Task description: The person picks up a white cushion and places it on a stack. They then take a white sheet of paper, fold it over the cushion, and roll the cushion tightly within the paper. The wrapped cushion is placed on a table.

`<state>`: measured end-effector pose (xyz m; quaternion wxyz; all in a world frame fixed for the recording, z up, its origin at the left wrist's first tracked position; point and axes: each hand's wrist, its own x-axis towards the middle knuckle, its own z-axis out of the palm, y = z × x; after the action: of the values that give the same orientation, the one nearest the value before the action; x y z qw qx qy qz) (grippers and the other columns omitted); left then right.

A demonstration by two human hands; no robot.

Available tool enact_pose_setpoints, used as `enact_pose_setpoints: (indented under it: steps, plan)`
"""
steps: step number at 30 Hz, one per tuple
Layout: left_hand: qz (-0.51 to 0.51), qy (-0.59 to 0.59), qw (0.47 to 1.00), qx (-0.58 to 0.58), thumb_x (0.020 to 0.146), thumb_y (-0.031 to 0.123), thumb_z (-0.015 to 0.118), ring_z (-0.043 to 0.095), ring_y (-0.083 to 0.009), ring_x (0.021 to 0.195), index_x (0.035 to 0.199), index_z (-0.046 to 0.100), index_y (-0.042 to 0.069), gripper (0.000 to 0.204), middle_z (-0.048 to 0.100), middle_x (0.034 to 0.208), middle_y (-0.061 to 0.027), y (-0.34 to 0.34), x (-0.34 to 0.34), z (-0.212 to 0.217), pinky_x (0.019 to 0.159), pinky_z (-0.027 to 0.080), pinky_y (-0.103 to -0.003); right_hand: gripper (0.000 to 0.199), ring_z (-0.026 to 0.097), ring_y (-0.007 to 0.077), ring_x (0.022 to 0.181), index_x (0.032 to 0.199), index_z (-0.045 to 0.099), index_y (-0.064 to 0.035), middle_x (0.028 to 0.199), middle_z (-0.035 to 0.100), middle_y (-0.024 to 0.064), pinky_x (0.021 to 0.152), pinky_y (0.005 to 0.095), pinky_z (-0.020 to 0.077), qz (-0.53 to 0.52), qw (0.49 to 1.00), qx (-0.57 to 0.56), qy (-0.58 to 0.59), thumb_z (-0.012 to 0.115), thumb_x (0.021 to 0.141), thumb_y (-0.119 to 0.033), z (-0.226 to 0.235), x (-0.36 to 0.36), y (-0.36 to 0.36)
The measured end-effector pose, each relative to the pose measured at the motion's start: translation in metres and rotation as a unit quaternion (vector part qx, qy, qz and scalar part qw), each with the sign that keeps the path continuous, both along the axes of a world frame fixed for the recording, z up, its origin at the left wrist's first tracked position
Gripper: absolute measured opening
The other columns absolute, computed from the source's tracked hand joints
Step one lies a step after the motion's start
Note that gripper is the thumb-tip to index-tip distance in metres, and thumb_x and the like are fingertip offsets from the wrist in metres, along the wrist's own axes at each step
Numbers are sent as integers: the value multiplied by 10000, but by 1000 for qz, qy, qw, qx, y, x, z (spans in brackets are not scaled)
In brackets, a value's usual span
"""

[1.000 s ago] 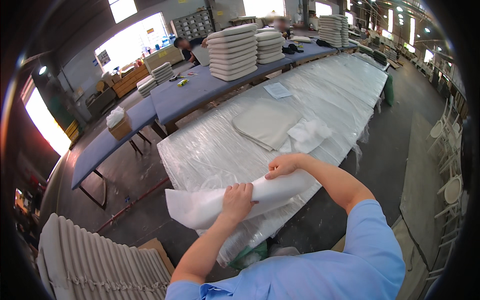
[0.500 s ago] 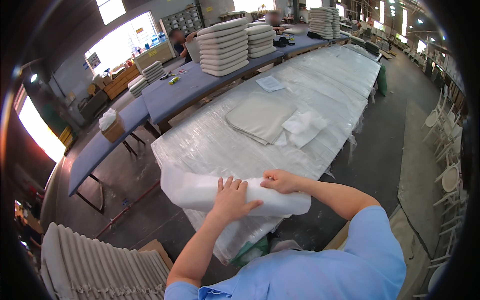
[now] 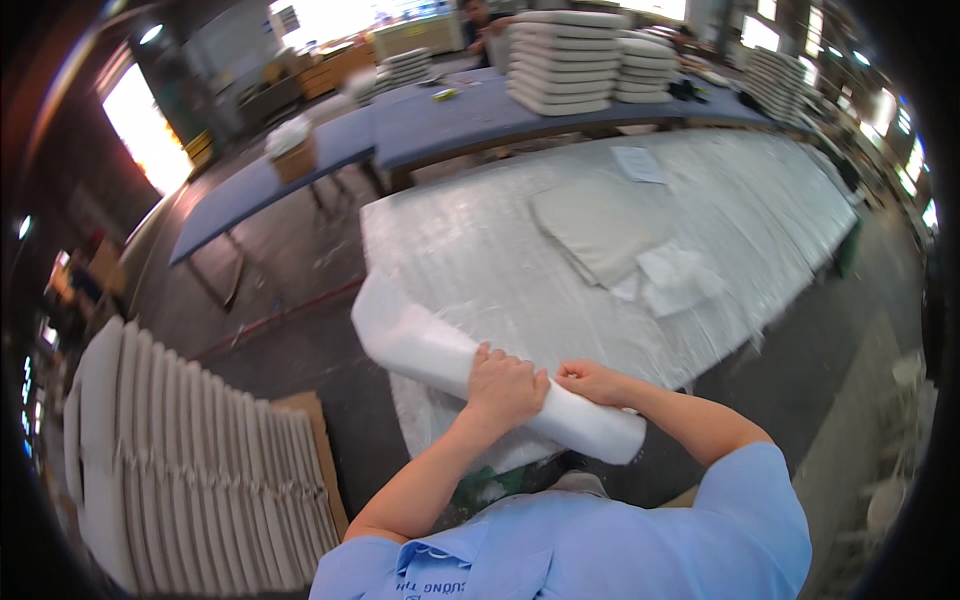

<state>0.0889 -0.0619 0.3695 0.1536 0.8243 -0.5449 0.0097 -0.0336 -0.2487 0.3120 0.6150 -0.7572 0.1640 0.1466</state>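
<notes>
A roll of soft white padding [image 3: 422, 345] lies slantwise over the near edge of the plastic-covered table [image 3: 470, 230]. My left hand [image 3: 505, 388] is wrapped over the middle of the roll, fingers curled on its top. Just to its right, my right hand [image 3: 593, 384] pinches the roll's upper edge with bent fingers. The roll's left end flares loosely; its right end sticks out past my right hand, near my body. Farther up the table lie a stack of flat beige fabric pieces [image 3: 590, 225] and crumpled white padding scraps [image 3: 680, 278].
A stack of pale cushions [image 3: 200, 450] stands on the floor at my left. Beyond the table, blue-topped benches [image 3: 440, 125] carry more cushion stacks [image 3: 563, 65] and a cardboard box [image 3: 293, 158]. A paper sheet [image 3: 638, 164] lies at the table's far side. Someone stands behind the benches.
My view has turned left. The roll now tilts, its right end lower and nearer me. My left hand has closed around it from lying flat with fingers spread.
</notes>
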Motion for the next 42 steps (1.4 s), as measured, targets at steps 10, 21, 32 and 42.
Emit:
enact_pose_setpoints:
  steps: [10,21,32,42]
  plan:
    - [14,4,999,52,897,300,536,656,-292,858,735,754,74,354,694,719,-121,-39,6,13,1031,403,-457,696,643,203,911,1316,613,-83,1144,654,104,806,391,513,108,993,37,1,396,1024,-676,31,203,17]
    - [12,50,998,-28,865,235,593,676,-302,923,871,770,52,254,730,822,-120,-45,3,14,1064,423,-455,454,675,212,715,1060,733,47,891,737,126,646,380,536,37,982,171,-78,649,997,-395,-33,275,64]
    - [402,-39,912,-73,968,232,492,332,-470,1482,1419,546,-42,531,515,1496,-243,-10,48,-11,1245,183,-562,499,646,212,913,1083,657,-12,1025,692,98,808,442,519,8,946,322,-23,621,1007,-504,-36,265,68]
    - [424,-5,904,-57,979,219,476,288,-465,1505,1500,427,-67,596,424,1562,-260,-21,55,-16,1248,186,-538,302,661,183,950,1176,661,-20,1083,711,94,851,353,528,82,941,325,-40,608,1020,-273,-47,240,56]
